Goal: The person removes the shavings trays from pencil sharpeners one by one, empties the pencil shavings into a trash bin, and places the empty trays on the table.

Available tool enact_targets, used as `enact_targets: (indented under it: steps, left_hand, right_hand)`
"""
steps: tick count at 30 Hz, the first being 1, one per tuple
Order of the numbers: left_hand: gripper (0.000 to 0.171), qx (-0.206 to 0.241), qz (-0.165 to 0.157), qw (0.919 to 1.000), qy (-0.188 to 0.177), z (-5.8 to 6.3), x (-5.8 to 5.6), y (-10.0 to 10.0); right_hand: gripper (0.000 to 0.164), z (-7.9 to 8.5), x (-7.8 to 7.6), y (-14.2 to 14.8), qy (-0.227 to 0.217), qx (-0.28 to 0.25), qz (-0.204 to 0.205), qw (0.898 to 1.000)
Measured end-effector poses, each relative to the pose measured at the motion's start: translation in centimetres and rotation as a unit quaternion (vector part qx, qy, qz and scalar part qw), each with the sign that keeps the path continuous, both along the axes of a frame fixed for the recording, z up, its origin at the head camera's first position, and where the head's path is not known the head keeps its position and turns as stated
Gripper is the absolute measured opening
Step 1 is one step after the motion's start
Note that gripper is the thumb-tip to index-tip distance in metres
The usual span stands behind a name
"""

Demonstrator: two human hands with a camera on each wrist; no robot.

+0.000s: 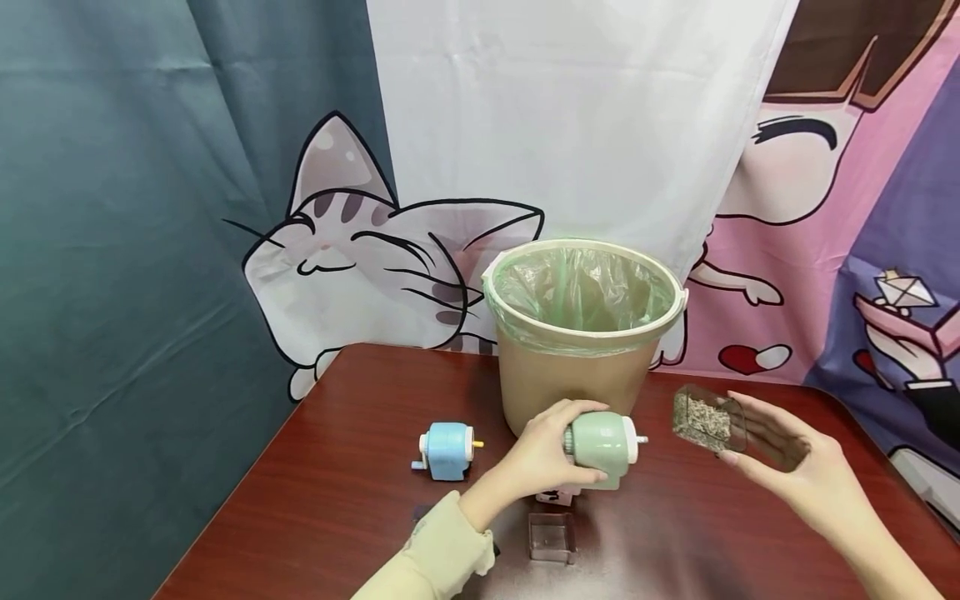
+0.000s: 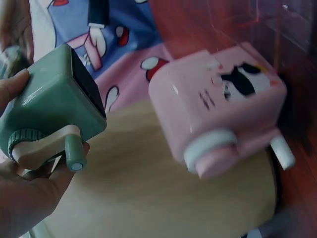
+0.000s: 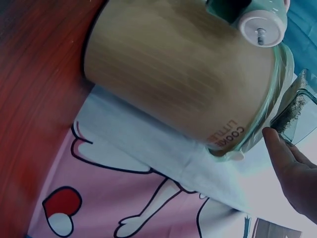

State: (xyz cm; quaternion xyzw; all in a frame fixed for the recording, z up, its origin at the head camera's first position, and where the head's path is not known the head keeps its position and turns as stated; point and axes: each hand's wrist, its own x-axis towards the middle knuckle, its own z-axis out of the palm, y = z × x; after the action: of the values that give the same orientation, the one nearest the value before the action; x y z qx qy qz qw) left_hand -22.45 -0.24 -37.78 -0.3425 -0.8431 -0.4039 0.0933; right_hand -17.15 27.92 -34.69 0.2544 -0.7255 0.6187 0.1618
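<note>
My left hand (image 1: 551, 450) grips a green crank pencil sharpener (image 1: 602, 443) above the table, in front of the bin. In the left wrist view, a dark opening shows in the body of this sharpener (image 2: 59, 94), and its crank faces the camera. My right hand (image 1: 798, 467) pinches a see-through shavings drawer (image 1: 708, 419), raised and tilted to the right of the bin, with pencil shavings inside. Below the left hand, mostly hidden in the head view, stands a pink pencil sharpener (image 2: 213, 109). Another see-through drawer (image 1: 551, 537) lies on the table nearer me.
A tan bin (image 1: 573, 379) with a green plastic liner stands at the back of the brown table (image 1: 337, 467). To the left is a blue pencil sharpener (image 1: 447, 451) with a yellow tip sticking out. A printed cloth (image 1: 450, 100) hangs behind.
</note>
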Motion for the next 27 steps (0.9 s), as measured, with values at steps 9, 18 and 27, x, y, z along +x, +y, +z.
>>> enact_targets:
  steps: [9,18,27]
  left_hand:
    - [0.074,-0.045,-0.001,0.9989,0.014,-1.4,-0.4,3.6]
    - [0.073,-0.087,0.002,0.9961,0.013,-3.4,-0.7,6.3]
    - [0.066,-0.218,0.024,0.9746,0.046,-4.6,-1.1,9.2]
  right_hand:
    - [0.069,-0.1,0.1,1.9,-0.01,0.013,-0.062,0.998]
    - [0.07,-1.6,0.0,5.4,-0.04,-0.007,-0.023,0.999]
    - [0.067,-3.0,-1.1,8.0,-0.062,-0.047,0.027,0.997]
